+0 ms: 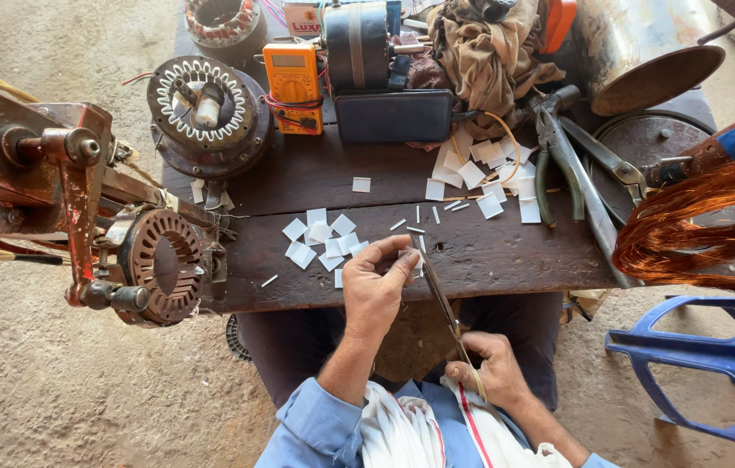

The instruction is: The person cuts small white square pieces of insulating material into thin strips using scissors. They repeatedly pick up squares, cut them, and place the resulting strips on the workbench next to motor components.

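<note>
a dark wooden workbench [489,251] stands on a sandy dirt floor [81,399]. a blue plastic chair [723,355] sits off its right edge. daylight falls evenly.

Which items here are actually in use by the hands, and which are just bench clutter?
In use:
- left hand pinching a small white piece
- right hand working the scissors
- cut white paper squares and second pile

Lying about:
- yellow multimeter
- pliers
- wound stator
- copper wire coil
- blue plastic chair
- black phone
</note>
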